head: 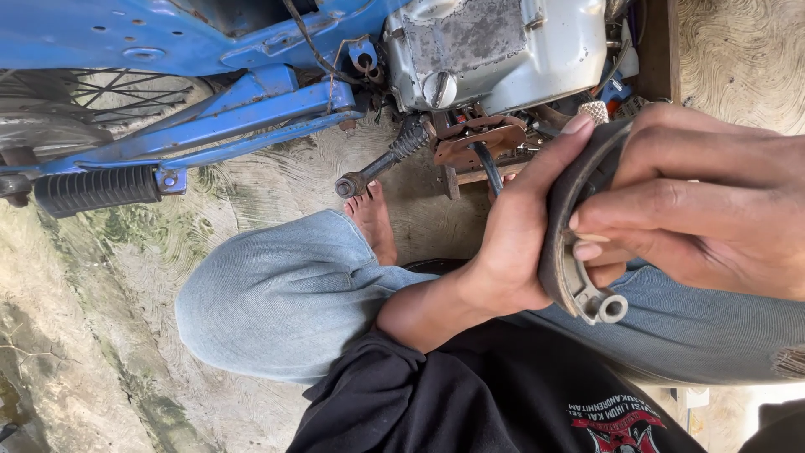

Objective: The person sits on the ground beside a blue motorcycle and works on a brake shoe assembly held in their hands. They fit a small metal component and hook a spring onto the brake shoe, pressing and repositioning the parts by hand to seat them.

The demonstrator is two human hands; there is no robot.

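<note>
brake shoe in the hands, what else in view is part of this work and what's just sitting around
In hand:
- curved brake shoe, dark lining outward, metal eye at its lower end
- left hand under it, thumb along the lining
- right hand, fingers over its inner edge

Just about:
- blue motorcycle frame
- grey engine case
- black rubber footpeg
- kick lever
- spoked wheel
- bare foot

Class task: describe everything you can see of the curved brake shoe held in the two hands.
The brake shoe is a curved, half-moon piece with a dark, dull lining on its outer face and a grey metal body ending in a round eye at the bottom. It stands roughly upright above the person's lap. The left hand cups its outer curve; the right hand pinches the inner edge.
</note>
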